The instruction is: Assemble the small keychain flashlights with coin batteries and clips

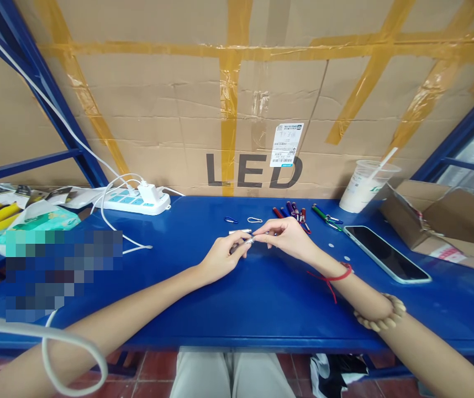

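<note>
My left hand (227, 255) grips a small silver metal tube (243, 246), pointing up and right. My right hand (282, 236) pinches at the upper right end of that tube; any small part between its fingertips is too small to make out. Just beyond my left fingers lies another silver tube (240, 231). Farther back on the blue table (270, 309) are a blue carabiner clip (231, 220) and a silver carabiner clip (254, 220). Several red, blue and purple metal tubes (293, 213) with clips lie behind my right hand. Beside them rests a green tube (320, 211) with a clip.
A phone (387, 254), a plastic cup with a straw (363, 188) and an open cardboard box (440, 221) stand right. To the left are a white power strip (137, 200) with cables and a green packet (38, 224). A large carton (170, 121) stands behind the table.
</note>
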Demonstrator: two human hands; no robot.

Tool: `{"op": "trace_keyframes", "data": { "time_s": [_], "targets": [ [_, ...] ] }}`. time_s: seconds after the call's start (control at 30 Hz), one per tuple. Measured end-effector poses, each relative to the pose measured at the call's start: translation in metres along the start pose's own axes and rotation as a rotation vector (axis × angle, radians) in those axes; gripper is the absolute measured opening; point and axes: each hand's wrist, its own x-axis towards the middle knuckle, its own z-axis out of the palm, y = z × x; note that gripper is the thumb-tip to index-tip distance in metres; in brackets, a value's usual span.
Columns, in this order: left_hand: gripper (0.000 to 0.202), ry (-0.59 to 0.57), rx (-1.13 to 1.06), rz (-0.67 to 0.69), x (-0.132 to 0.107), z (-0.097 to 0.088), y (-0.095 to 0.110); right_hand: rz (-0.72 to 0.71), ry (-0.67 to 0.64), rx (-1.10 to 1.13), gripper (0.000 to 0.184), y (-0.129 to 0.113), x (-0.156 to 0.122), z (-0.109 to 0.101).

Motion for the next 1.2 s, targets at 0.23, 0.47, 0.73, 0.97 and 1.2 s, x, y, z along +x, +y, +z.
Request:
{"op": "trace_keyframes", "data": {
  "time_s": [0.23, 0.47, 0.73, 0.97, 1.2],
  "targets": [
    [0.009, -0.016, 0.016, 0.078, -0.006, 0.000, -0.002, -0.065, 0.010, -0.151, 0.013, -0.006, -0.005, 0.003],
    [0.010, 0.037, 0.188, 0.184, -0.012, -0.001, 0.002, -0.350, 0.072, -0.272, 0.010, -0.001, -0.012, 0.010],
    [0.008, 0.024, 0.360, 0.229, -0.015, 0.000, -0.003, -0.162, 0.025, -0.213, 0.022, -0.005, -0.015, 0.016],
    [0.014, -0.094, 0.447, 0.148, -0.010, -0.005, -0.004, 0.275, -0.119, -0.014, 0.033, -0.005, -0.012, 0.018],
    [0.022, -0.112, 0.400, 0.118, -0.004, -0.010, -0.001, 0.395, -0.074, 0.160, 0.038, -0.009, -0.011, 0.023]
  ]
}}
